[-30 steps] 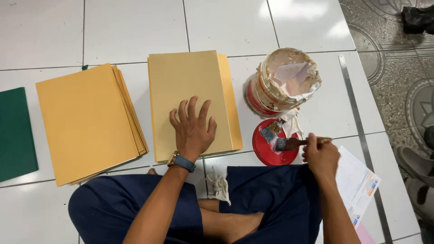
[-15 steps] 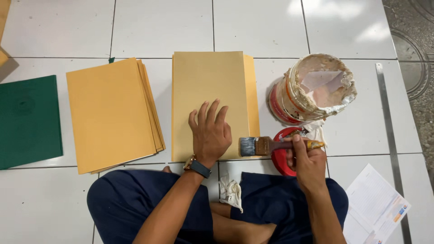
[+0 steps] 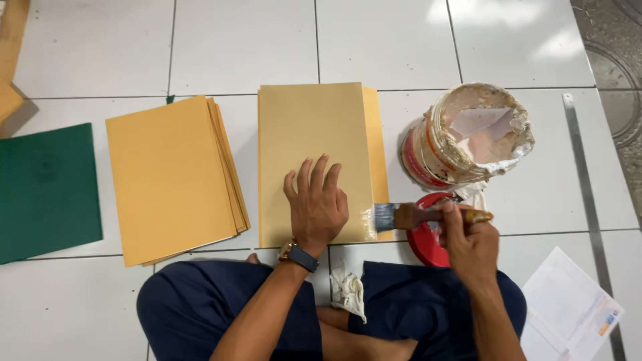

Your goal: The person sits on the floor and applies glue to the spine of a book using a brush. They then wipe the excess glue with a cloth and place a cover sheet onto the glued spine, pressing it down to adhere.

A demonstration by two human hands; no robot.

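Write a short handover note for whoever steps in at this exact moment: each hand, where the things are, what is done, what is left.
Left hand: flat, fingers spread, pressing on the top sheet of the middle tan stack.
Right hand: gripping the brush by its handle, bristles at the right edge of that sheet, near its lower corner.
Glue bucket stands open to the right, its red lid on the floor beside it. A second tan stack lies to the left, a green sheet further left, a rag by the knees.
Done: brush looks loaded and has reached the edge.
Left: probably coating the rest of that edge.
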